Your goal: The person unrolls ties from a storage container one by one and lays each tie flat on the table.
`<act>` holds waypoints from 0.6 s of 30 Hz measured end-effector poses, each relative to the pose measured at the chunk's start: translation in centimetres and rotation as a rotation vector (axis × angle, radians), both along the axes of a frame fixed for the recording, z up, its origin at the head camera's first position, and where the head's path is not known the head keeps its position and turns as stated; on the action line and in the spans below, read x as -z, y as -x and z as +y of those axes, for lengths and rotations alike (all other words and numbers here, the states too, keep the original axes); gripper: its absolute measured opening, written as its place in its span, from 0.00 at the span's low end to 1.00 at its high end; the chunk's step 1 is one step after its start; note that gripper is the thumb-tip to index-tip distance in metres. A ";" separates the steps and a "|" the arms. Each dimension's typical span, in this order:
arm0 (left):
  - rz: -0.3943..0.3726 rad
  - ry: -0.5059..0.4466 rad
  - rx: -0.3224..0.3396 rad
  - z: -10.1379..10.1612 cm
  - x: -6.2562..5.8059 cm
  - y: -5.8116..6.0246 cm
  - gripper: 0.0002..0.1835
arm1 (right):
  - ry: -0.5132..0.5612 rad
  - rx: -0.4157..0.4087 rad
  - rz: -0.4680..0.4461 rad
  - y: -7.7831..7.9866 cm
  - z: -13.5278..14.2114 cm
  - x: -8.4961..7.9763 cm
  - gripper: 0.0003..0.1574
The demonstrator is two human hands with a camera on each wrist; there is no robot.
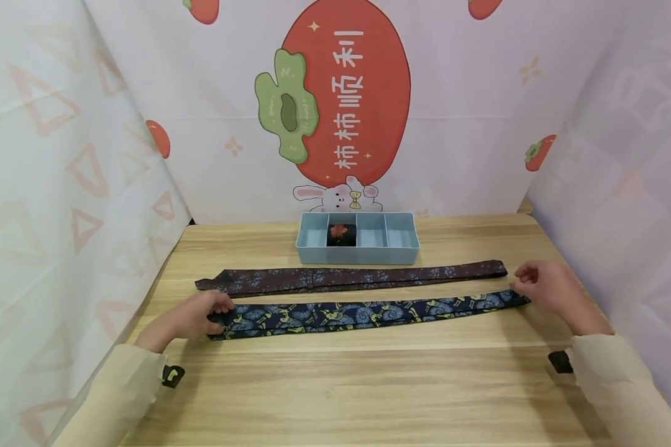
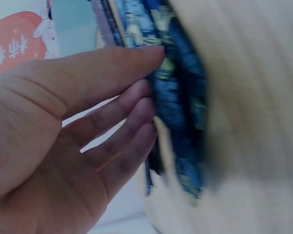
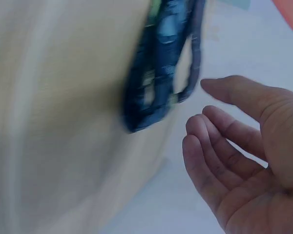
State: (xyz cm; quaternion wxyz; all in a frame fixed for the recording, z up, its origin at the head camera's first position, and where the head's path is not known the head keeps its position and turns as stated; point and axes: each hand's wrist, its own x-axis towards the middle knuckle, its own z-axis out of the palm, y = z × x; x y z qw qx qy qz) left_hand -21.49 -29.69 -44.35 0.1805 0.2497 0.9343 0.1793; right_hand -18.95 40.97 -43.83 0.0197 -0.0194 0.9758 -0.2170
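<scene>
A folded navy necktie (image 1: 363, 315) with blue shell-like and yellow figures lies lengthwise across the table. My left hand (image 1: 197, 313) is at its left end, thumb and fingers apart; in the left wrist view the thumb (image 2: 112, 70) overlaps the patterned cloth (image 2: 173, 92) and the other fingertips are right at its edge. Just off the right end is my right hand (image 1: 550, 292), fingers loosely bent with nothing between them. The right wrist view shows the tie's looped end (image 3: 146, 107) apart from the fingers. Behind it, a dark maroon necktie (image 1: 363, 279) with small blue flowers lies roughly parallel.
A light blue box (image 1: 358, 255) with several compartments stands behind the ties. Its second compartment from the left holds a rolled black cloth (image 1: 342, 234) with a reddish motif. Printed curtains (image 1: 464, 161) enclose the wooden table (image 1: 335, 391) at the back and sides.
</scene>
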 end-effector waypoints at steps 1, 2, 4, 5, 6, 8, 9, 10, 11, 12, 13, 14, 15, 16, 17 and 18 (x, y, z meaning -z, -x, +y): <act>0.003 0.005 0.001 0.2 -0.3 0.1 0.21 | -0.006 -0.016 0.004 0.3 -0.5 -0.5 0.20; 0.003 0.009 -0.001 0.5 -0.7 0.3 0.21 | -0.007 -0.036 0.000 0.5 -1.0 -1.0 0.22; 0.008 0.014 -0.005 1.1 -1.3 0.8 0.21 | -0.020 -0.077 -0.008 1.2 -2.2 -2.0 0.26; 0.018 0.015 -0.007 1.4 -1.6 1.1 0.21 | -0.030 -0.100 -0.007 1.6 -2.8 -2.5 0.27; 0.028 0.019 -0.013 1.8 -1.8 1.5 0.22 | -0.046 -0.121 -0.007 2.0 -3.5 -2.9 0.28; 0.057 0.012 -0.027 2.7 -2.3 2.3 0.24 | -0.070 -0.169 0.003 3.0 -4.9 -3.9 0.30; 0.082 0.008 -0.031 3.2 -2.4 2.8 0.25 | -0.085 -0.191 0.014 3.6 -5.7 -4.3 0.31; 0.110 0.006 -0.035 3.7 -2.6 3.2 0.27 | -0.102 -0.217 0.027 4.2 -6.4 -4.7 0.31; 0.131 0.002 -0.044 4.3 -2.8 3.7 0.29 | -0.118 -0.245 0.037 4.7 -7.1 -5.0 0.31; 0.148 0.003 -0.054 4.9 -3.0 4.1 0.31 | -0.129 -0.274 0.048 5.3 -7.8 -5.4 0.31; 0.166 -0.001 -0.063 5.5 -3.1 4.6 0.32 | -0.139 -0.300 0.059 5.9 -8.6 -5.7 0.31; 0.180 0.003 -0.072 6.2 -3.3 5.0 0.34 | -0.148 -0.325 0.065 6.5 -9.4 -5.9 0.31; 0.191 0.010 -0.079 6.8 -3.5 5.4 0.35 | -0.155 -0.350 0.070 7.0 -10.1 -6.1 0.31; 0.199 0.017 -0.084 7.5 -3.7 5.9 0.35 | -0.159 -0.374 0.073 7.5 -11.0 -6.3 0.32; 0.208 0.024 -0.090 8.2 -3.9 6.2 0.36 | -0.159 -0.394 0.074 8.0 -11.8 -6.5 0.32; 0.218 0.029 -0.092 8.9 -4.1 6.6 0.37 | -0.157 -0.411 0.076 8.5 -12.7 -6.6 0.32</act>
